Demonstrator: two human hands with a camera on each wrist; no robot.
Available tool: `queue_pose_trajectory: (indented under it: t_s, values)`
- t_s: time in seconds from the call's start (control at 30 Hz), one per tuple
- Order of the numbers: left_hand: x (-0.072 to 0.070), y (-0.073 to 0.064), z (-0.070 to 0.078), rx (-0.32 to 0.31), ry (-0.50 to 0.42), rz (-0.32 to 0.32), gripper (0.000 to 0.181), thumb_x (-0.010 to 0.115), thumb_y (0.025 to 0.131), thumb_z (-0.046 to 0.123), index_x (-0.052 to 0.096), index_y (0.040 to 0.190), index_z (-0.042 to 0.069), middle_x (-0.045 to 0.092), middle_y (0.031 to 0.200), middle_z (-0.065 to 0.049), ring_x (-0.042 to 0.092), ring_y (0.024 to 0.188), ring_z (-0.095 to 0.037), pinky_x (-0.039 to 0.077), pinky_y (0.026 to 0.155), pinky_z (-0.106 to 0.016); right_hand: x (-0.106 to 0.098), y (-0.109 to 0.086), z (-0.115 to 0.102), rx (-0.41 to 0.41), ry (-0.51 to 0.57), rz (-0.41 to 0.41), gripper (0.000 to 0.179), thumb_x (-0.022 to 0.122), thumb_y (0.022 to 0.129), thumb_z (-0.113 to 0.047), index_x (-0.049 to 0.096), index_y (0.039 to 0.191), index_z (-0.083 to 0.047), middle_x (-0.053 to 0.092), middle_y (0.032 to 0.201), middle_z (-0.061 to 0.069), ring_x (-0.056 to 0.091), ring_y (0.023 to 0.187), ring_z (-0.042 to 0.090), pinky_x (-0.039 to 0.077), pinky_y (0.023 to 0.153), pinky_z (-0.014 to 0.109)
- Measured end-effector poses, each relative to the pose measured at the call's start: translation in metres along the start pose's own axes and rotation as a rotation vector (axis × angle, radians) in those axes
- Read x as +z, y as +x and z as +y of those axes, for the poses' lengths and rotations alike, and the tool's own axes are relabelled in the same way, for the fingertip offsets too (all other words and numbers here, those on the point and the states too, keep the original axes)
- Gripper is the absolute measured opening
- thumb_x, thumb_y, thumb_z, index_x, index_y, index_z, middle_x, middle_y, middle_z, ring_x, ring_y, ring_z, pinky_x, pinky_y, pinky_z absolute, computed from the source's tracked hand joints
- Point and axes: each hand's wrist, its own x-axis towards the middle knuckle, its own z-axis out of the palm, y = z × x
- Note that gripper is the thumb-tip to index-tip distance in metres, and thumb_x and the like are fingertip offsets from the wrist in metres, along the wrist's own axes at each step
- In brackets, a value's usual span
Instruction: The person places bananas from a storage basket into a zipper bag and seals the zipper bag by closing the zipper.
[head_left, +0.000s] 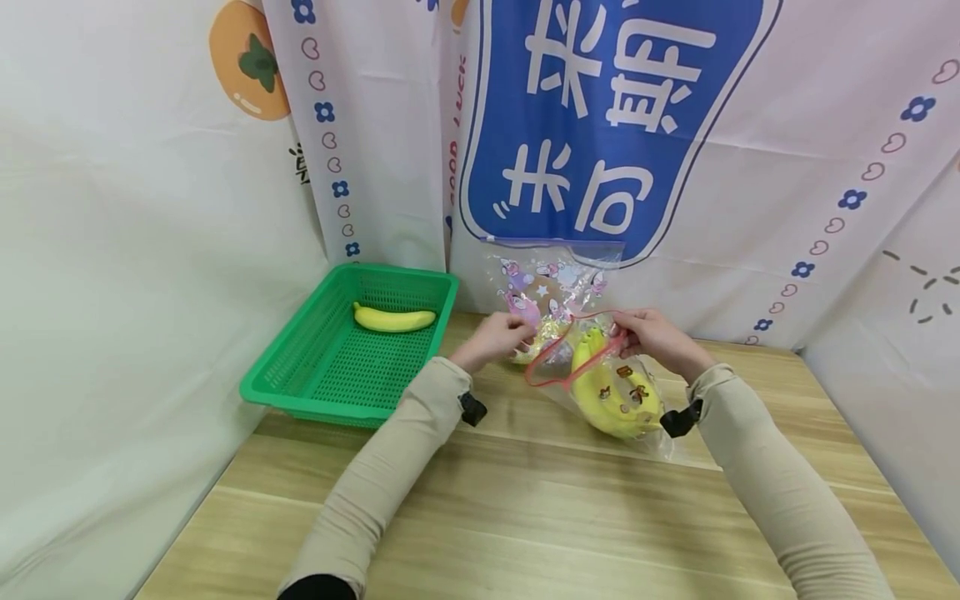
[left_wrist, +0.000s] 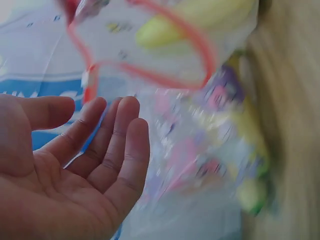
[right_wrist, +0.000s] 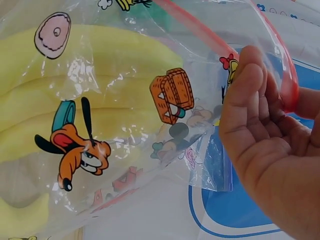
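Observation:
My right hand [head_left: 660, 337] pinches the red zip edge of a clear cartoon-printed zip bag [right_wrist: 120, 180] at one side of its mouth. The mouth gapes in a red loop, and a bunch of yellow bananas [head_left: 598, 400] lies inside. To the left of that mouth, my left hand [head_left: 497, 339] has its fingers loosely bent with nothing between them; in the left wrist view its palm [left_wrist: 75, 195] is bare and the red zip passes just beyond the fingertips. Behind, a second clear printed bag [head_left: 555, 279] with a purple zip leans on the backdrop, something yellow at its bottom.
A green plastic basket [head_left: 258, 387] stands at the back left of the wooden table [head_left: 517, 517], with a single banana [head_left: 393, 320] in it. A printed cloth backdrop [head_left: 390, 125] rises along the table's rear edge, and white cloth [head_left: 112, 292] hangs at the left side.

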Motion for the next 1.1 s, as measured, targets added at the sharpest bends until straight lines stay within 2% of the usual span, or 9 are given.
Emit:
queue_pose_trajectory:
  t_s: [0.13, 0.3, 0.5, 0.67, 0.77, 0.9, 1.1]
  values:
    - [-0.027, -0.001, 0.003, -0.052, -0.004, 0.023, 0.023, 0.049, 0.098, 0.018, 0.064, 0.1, 0.0, 0.063, 0.106, -0.022, 0.063, 0.091, -0.025, 0.053, 0.077, -0.035, 0.0, -0.001, 0.0, 0.005, -0.003, -0.004, 0.037, 0.038, 0.103, -0.022, 0.054, 0.089, 0.008, 0.057, 0.066, 0.004, 0.057, 0.059, 0.012, 0.053, 0.061, 0.029]
    - [-0.058, 0.0, 0.002, -0.118, -0.041, 0.053, 0.024, 0.049, 0.098, 0.017, 0.061, 0.103, -0.002, 0.061, 0.108, -0.023, 0.061, 0.099, -0.032, 0.053, 0.082, -0.037, -0.001, -0.002, 0.001, 0.012, -0.008, -0.001, 0.04, 0.04, 0.103, -0.025, 0.054, 0.092, 0.011, 0.058, 0.066, 0.003, 0.057, 0.059, 0.012, 0.054, 0.064, 0.031]
    - [-0.099, -0.002, -0.006, -0.174, -0.003, 0.024, 0.026, 0.045, 0.1, 0.019, 0.057, 0.11, -0.001, 0.059, 0.106, -0.016, 0.059, 0.101, -0.029, 0.05, 0.087, -0.04, -0.001, -0.001, 0.004, 0.009, -0.007, -0.004, 0.04, 0.039, 0.103, -0.024, 0.054, 0.092, 0.011, 0.058, 0.066, 0.003, 0.057, 0.059, 0.011, 0.054, 0.063, 0.03]
    - [-0.128, -0.001, -0.02, -0.228, 0.049, -0.005, 0.035, 0.043, 0.101, 0.024, 0.05, 0.122, -0.004, 0.054, 0.12, -0.022, 0.053, 0.113, -0.033, 0.046, 0.093, -0.043, -0.003, -0.001, 0.005, 0.004, -0.003, -0.001, 0.037, 0.04, 0.103, -0.024, 0.056, 0.088, 0.006, 0.057, 0.067, 0.003, 0.057, 0.059, 0.012, 0.054, 0.063, 0.03]
    - [-0.141, 0.0, -0.033, -0.249, 0.084, -0.012, 0.037, 0.042, 0.101, 0.023, 0.048, 0.125, -0.004, 0.051, 0.127, -0.025, 0.052, 0.115, -0.035, 0.046, 0.094, -0.043, -0.003, -0.002, 0.005, 0.002, -0.003, 0.003, 0.037, 0.04, 0.103, -0.024, 0.057, 0.087, 0.004, 0.058, 0.067, 0.003, 0.057, 0.059, 0.011, 0.054, 0.063, 0.031]
    - [-0.154, 0.0, -0.049, -0.286, 0.112, -0.029, 0.039, 0.04, 0.102, 0.023, 0.044, 0.129, -0.005, 0.049, 0.129, -0.026, 0.048, 0.119, -0.038, 0.043, 0.097, -0.046, -0.005, -0.002, 0.007, 0.0, -0.012, 0.005, 0.038, 0.039, 0.103, -0.023, 0.055, 0.091, 0.01, 0.058, 0.066, 0.003, 0.057, 0.059, 0.012, 0.055, 0.064, 0.033]
    - [-0.165, 0.002, -0.07, -0.363, 0.108, -0.043, 0.051, 0.038, 0.102, 0.024, 0.027, 0.144, -0.005, 0.038, 0.138, -0.029, 0.04, 0.126, -0.04, 0.037, 0.102, -0.048, -0.006, -0.003, 0.009, -0.003, -0.025, 0.011, 0.038, 0.039, 0.103, -0.023, 0.056, 0.09, 0.008, 0.057, 0.067, 0.003, 0.057, 0.06, 0.012, 0.054, 0.065, 0.034]
